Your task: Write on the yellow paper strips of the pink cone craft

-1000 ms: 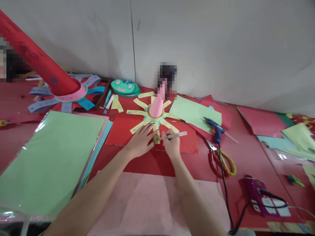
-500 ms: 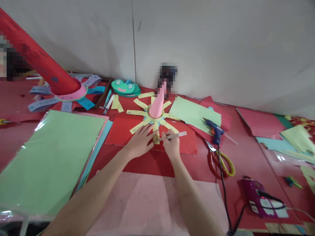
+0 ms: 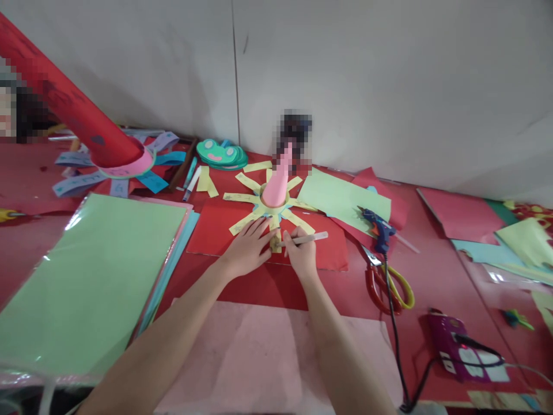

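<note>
A pink paper cone (image 3: 276, 187) stands in a ring of yellow paper strips (image 3: 239, 197) that spread out like rays, several with small marks on them. My left hand (image 3: 247, 246) lies with fingers spread over the lower strips and the red card (image 3: 211, 227) under them. In my right hand (image 3: 300, 252) is a pale marker pen (image 3: 313, 237), its tip at the front strip (image 3: 275, 241), which hangs toward me. A small dark drawing shows on that strip by the tip.
To the right lie a blue glue gun (image 3: 380, 227), scissors (image 3: 386, 285) and a purple power strip (image 3: 458, 346) with a black cable. Green sheets (image 3: 103, 276) are stacked left. A red tube (image 3: 73, 109) with paper strips leans behind them; frog cutouts (image 3: 220, 154) sit by the wall.
Both hands stay almost in place, with the pen still at the front strip. The whole view has shifted very slightly.
</note>
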A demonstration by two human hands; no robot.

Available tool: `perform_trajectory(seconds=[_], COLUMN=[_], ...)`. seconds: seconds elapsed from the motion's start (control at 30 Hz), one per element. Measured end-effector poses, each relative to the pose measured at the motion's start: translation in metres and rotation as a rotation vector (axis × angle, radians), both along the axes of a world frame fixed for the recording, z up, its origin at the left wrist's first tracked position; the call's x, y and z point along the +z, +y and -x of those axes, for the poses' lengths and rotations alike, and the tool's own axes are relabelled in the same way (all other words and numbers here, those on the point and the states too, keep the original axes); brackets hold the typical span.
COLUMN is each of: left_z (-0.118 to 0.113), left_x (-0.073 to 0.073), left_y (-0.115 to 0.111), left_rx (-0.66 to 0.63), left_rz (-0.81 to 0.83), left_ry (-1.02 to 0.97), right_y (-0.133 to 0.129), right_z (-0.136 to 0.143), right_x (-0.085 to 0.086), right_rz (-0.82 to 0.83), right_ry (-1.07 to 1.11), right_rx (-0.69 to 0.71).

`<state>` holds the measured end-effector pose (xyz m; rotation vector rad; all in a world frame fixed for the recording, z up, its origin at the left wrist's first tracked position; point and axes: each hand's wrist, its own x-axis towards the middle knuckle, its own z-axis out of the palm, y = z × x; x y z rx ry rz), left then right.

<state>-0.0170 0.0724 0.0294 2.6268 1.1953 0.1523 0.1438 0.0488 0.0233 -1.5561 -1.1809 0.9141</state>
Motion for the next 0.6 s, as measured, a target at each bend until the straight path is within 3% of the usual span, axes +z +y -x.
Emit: perform_trajectory(seconds=[0.23, 0.4, 0.5, 0.6], left_z=[0.0005, 0.0008, 0.0008, 0.0009], left_x=[-0.0034, -0.0050, -0.0041, -0.0022], left_y=[0.0012, 0.0010, 0.0014, 0.0029], left_rx=[0.015, 0.026, 0.046, 0.082], left_rz=[-0.003, -0.010, -0.004, 0.017], left_ry=[-0.031, -0.066, -0.112, -0.174], right_y=[0.0000, -0.0002, 0.0001, 0.0011], right_z=[0.0002, -0.0005, -0.0020, -0.0039], right_x=[-0.0028, 0.0000, 0.0027, 0.0033], right_rz=[-0.017, -0.061, -0.118, -0.222], right_ry=[-0.044, 0.097, 0.147, 0.066], right_rx=[-0.062, -0.117, -0.176, -0.190])
